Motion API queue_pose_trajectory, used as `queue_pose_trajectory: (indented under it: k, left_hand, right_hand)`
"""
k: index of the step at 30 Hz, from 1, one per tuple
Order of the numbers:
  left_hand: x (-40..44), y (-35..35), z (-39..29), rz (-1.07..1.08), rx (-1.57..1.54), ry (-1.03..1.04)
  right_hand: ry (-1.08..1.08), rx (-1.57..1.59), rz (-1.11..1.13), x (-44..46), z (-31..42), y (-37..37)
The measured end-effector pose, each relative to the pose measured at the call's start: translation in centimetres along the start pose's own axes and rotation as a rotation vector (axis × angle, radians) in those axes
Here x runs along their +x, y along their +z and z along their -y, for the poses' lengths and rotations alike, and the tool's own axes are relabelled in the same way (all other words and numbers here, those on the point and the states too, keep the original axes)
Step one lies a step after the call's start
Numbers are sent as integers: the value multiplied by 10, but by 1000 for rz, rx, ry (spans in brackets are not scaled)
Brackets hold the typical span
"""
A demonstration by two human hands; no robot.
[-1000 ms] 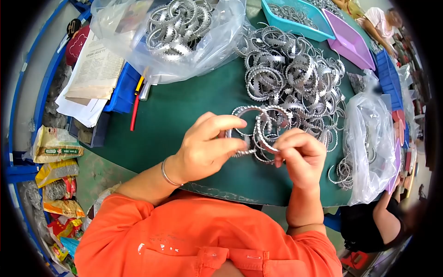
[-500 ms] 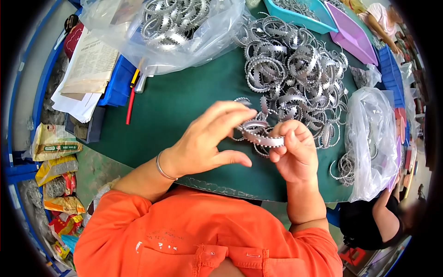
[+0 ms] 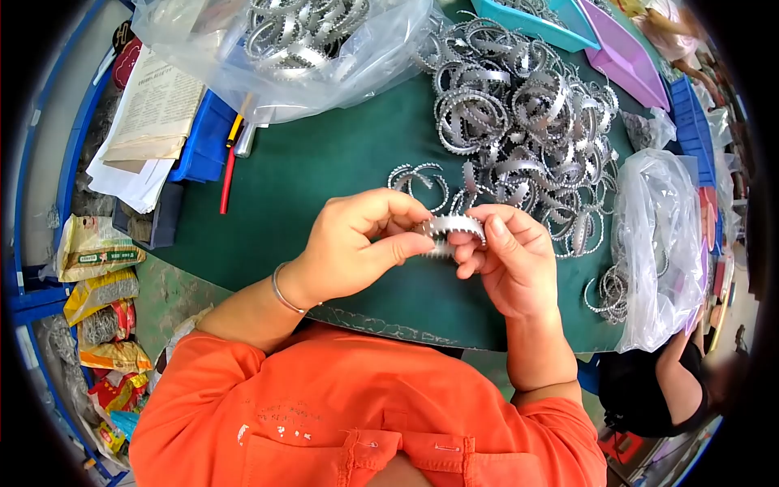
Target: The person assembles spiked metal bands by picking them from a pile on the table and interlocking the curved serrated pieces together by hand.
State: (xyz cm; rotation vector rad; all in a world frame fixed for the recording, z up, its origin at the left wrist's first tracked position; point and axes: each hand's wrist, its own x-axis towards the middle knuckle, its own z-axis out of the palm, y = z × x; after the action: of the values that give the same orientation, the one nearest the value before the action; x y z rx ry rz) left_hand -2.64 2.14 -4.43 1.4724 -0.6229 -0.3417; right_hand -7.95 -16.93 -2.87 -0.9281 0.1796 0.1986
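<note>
Between my two hands is a curved, shiny metal strip with toothed edges (image 3: 456,225). My left hand (image 3: 357,239) pinches its left end between thumb and fingers. At the other end, my right hand (image 3: 513,252) grips it with thumb and forefinger. Just beyond my hands, a few similar toothed strips (image 3: 420,180) lie on the green table (image 3: 308,170). A large heap of these curved toothed strips (image 3: 527,114) spreads behind and to the right.
A clear plastic bag (image 3: 357,81) holding more strips sits at the back left. Papers (image 3: 158,105), a blue bin (image 3: 207,142) and a red pen (image 3: 228,183) lie left. At right are a plastic bag (image 3: 657,235), a purple tray (image 3: 629,61) and other people.
My left hand has closed from an open pose onto the strip's left end. The strip has risen slightly and turned, and my right hand still grips it.
</note>
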Motion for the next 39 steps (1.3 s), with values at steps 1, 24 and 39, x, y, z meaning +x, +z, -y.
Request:
queue_pose_trajectory:
  k: [1,24,39]
  left_hand:
    - [-1,-1,-3,-14,-181,-176]
    - [5,-3,1,-25,-471,-274]
    - [5,-7,0,-31,-464,-297]
  right_hand:
    - [1,2,-2,1,1,-2]
    - [-153,-260,-177,3,5,-5]
    - [-121,-297,-170,4,5,-8]
